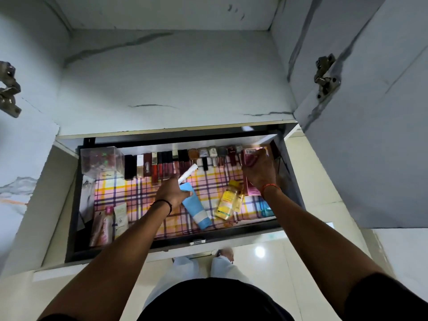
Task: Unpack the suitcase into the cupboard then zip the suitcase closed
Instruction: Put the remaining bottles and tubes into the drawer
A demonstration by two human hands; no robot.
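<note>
two hands [172, 192] inside drawer [69, 228] edges

My way is open over the checked cloth [129, 195] at centre left of the drawer [76, 228]. The back row of cosmetics [176, 161], clear box [102, 162] upper left, blue tube [195, 207], yellow bottles [228, 202] and left-corner packets [108, 224] block me.

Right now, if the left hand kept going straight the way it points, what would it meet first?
Most likely the row of upright lipstick tubes along the drawer's back; the left hand, gripping a white tube, points there. Depth is unclear.
</note>
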